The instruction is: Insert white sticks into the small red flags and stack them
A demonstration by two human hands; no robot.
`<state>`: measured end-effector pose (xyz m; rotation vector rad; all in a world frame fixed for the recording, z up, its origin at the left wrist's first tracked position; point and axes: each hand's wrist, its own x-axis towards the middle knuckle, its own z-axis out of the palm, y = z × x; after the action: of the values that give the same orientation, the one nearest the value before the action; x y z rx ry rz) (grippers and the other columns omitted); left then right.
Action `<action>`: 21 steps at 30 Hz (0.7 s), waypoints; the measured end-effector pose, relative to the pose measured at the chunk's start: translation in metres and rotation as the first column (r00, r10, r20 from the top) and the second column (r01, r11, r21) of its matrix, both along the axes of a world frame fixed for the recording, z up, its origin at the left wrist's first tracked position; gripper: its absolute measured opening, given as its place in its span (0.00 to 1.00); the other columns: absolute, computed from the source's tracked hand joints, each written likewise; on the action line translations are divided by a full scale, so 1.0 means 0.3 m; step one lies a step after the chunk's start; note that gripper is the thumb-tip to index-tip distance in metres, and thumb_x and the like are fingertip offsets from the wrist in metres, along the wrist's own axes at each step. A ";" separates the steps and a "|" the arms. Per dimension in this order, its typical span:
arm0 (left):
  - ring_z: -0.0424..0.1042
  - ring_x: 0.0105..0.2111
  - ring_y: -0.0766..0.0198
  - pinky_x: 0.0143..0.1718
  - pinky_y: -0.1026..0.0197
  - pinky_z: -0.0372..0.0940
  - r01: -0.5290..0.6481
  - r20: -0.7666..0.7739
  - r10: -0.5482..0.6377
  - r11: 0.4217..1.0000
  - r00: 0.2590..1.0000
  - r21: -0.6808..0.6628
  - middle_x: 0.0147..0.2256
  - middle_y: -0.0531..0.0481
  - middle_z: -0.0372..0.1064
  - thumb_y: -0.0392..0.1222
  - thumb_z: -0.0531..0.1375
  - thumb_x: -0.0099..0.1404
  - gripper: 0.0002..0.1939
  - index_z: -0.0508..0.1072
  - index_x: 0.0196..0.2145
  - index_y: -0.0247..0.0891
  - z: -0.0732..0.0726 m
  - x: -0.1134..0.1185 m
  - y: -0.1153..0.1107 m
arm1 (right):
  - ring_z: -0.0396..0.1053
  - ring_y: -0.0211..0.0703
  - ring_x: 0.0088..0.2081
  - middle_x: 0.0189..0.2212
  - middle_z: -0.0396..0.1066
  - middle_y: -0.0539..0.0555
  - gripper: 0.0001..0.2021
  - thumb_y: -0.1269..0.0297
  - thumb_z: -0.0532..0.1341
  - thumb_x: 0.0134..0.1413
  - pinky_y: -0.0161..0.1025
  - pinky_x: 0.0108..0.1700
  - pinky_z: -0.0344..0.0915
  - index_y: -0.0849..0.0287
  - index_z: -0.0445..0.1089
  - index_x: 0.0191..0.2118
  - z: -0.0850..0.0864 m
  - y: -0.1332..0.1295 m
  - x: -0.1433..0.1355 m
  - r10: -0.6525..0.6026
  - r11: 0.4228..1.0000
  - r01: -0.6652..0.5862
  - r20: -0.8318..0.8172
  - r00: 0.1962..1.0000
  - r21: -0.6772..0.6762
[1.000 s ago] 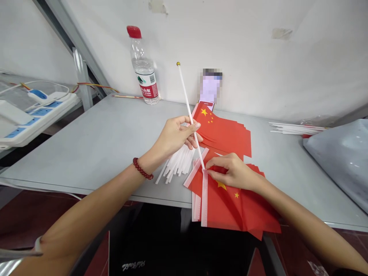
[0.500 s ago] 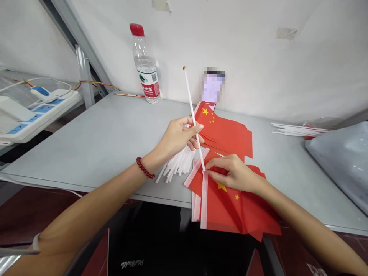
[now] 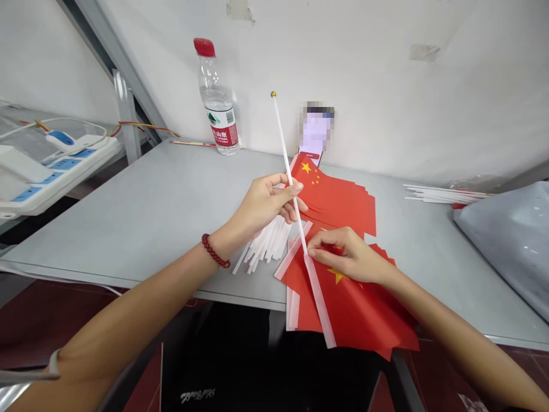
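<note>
Left hand [image 3: 274, 197] pinches white stick [image 3: 283, 140], right hand [image 3: 354, 254] pinches red flag [image 3: 347, 309] beside its sleeve [image 3: 318, 300], apparently keeping the near tip aligned.

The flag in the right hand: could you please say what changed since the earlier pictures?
The lower end of its white sleeve swung rightward, now slanting roughly in line with the stick. Left hand still holds the stick, right hand the sleeve's top.

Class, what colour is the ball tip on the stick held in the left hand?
The ball tip is shiny gold, seen best in the head view.
</note>
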<state>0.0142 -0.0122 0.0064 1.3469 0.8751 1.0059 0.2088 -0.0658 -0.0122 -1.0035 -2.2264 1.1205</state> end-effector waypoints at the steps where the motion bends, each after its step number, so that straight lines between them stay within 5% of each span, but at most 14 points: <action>1: 0.69 0.19 0.70 0.22 0.66 0.65 0.016 0.018 -0.016 1.000 1.000 -0.005 0.26 0.47 0.75 0.48 0.60 0.61 0.13 0.66 0.33 0.35 0.002 -0.003 0.001 | 0.61 0.34 0.26 0.26 0.68 0.50 0.09 0.65 0.55 0.60 0.33 0.30 0.59 0.61 0.68 0.31 0.000 -0.001 0.000 -0.023 0.999 0.022 -0.015 1.000 -0.028; 11: 0.72 0.26 0.68 0.23 0.67 0.63 0.381 -0.057 -0.395 0.909 0.917 -0.170 0.36 0.41 0.75 0.42 0.61 0.60 0.10 0.70 0.35 0.33 0.015 -0.021 0.006 | 0.55 0.32 0.24 0.23 0.61 0.47 0.11 0.61 0.56 0.59 0.33 0.28 0.55 0.60 0.68 0.29 0.004 0.007 -0.002 -0.184 0.977 0.167 -0.126 0.975 -0.134; 16: 0.65 0.20 0.72 0.18 0.68 0.55 0.011 0.067 -0.014 0.999 0.998 0.045 0.32 0.46 0.75 0.39 0.61 0.58 0.17 0.65 0.46 0.36 0.028 -0.012 0.008 | 0.58 0.33 0.25 0.24 0.63 0.48 0.11 0.60 0.56 0.60 0.34 0.28 0.56 0.61 0.67 0.30 0.009 0.005 0.004 -0.010 0.977 -0.008 -0.083 0.997 -0.213; 21: 0.62 0.19 0.72 0.18 0.68 0.54 -0.302 0.190 0.271 0.940 0.944 0.158 0.30 0.51 0.73 0.38 0.60 0.59 0.29 0.55 0.56 0.43 0.035 -0.041 0.035 | 0.56 0.32 0.24 0.22 0.61 0.48 0.09 0.65 0.56 0.59 0.33 0.27 0.56 0.61 0.68 0.29 0.011 0.011 0.014 0.122 0.960 -0.135 -0.068 0.990 -0.246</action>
<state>0.0017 -0.0016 0.0169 1.2889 0.8847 1.4365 0.2131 -0.0624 -0.0090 -0.9238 -2.1718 1.4986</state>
